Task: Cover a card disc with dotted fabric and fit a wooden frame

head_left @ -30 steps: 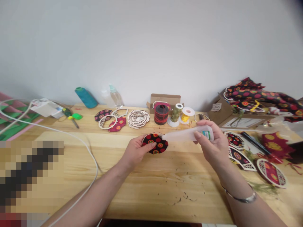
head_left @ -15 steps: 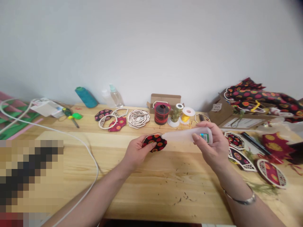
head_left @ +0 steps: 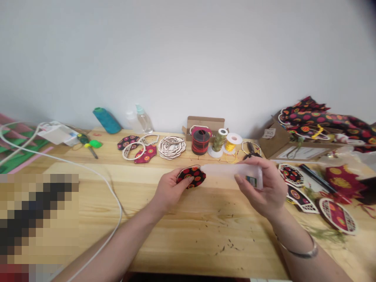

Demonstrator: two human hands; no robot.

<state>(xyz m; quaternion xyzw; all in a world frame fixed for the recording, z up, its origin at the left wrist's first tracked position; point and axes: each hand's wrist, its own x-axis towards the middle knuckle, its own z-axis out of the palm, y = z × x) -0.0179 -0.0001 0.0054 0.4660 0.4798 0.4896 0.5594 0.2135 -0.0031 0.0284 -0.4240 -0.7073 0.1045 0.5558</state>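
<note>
The left hand (head_left: 170, 189) pinches a patterned fabric disc (head_left: 191, 176) above the table (head_left: 205, 239), while the right hand (head_left: 266, 188) grips a squeeze bottle (head_left: 232, 171), its tip at the disc's edge. Squeezing too hard could flood the disc; a slip could send drips toward the wooden cutouts (head_left: 172, 148) beyond.

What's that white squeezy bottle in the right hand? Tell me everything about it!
It is a translucent white plastic squeeze bottle with a narrow tapering nozzle and a small green-and-white label near its wide end. It lies nearly level above the wooden table, gripped by the right hand. The nozzle tip meets the edge of a black, red-dotted fabric piece.
</note>
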